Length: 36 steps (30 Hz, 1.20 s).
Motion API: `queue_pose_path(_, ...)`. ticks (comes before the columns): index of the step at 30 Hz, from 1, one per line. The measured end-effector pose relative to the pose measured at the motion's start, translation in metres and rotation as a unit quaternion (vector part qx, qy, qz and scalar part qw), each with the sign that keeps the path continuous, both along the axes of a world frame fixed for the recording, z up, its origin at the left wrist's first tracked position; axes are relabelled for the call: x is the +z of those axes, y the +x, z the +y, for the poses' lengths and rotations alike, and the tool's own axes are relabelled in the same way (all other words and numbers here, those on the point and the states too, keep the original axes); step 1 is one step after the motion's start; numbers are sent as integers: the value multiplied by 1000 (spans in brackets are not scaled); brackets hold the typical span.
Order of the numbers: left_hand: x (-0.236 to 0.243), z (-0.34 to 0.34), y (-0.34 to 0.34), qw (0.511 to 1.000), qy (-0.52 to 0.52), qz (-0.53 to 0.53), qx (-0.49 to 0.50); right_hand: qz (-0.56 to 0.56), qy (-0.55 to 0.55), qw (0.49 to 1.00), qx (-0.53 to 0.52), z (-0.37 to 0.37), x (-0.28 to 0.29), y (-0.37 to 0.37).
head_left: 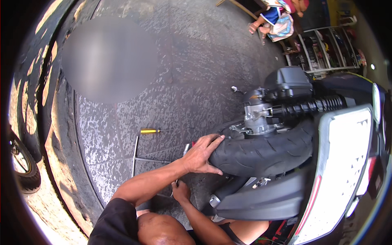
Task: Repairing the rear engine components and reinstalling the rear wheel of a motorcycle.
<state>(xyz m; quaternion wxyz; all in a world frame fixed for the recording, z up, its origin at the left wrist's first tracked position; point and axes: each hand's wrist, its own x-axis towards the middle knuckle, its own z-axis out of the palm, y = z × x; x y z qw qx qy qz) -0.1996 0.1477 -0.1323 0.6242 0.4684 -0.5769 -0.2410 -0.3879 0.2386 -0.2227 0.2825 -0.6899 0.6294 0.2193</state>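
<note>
My left hand (201,155) grips the black rear tire (265,155) of a motor scooter, fingers over one edge of the tread and thumb over the other. Lower down, my right hand (181,192) is closed around something small and dark, mostly hidden in the fingers; a thin metal rod shows beside it. A metal engine part (258,118) and a ribbed black hose (314,107) sit beyond the tire. Nearer to me is a black mudguard (261,200). A metal T-shaped wrench (135,157) lies on the ground, left of my hands.
A yellow-handled screwdriver (150,130) lies on the worn floor (196,98). A large white panel (339,163) stands at right. A seated person (273,16) and a rack (322,49) are farther back. Another wheel (25,163) is at far left. A grey blur covers the upper left.
</note>
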Motion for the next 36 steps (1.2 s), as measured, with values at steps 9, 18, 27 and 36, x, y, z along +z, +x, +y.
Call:
queue_pose_path(9,6,-11,-15,992,43,-110,49,-23,-49,997,54,0,-40,-29)
queue_pose_path(18,36,-27,-51,998,-34,-3,60,-85,-140,977,137,-38,-125,-51)
queue_pose_path(27,132,-13,-64,986,18,32,160,-229,36,945,229,-84,-24,-42)
queue_pose_path(36,89,-7,-100,970,8,-1,242,-217,39,968,122,-175,25,-122)
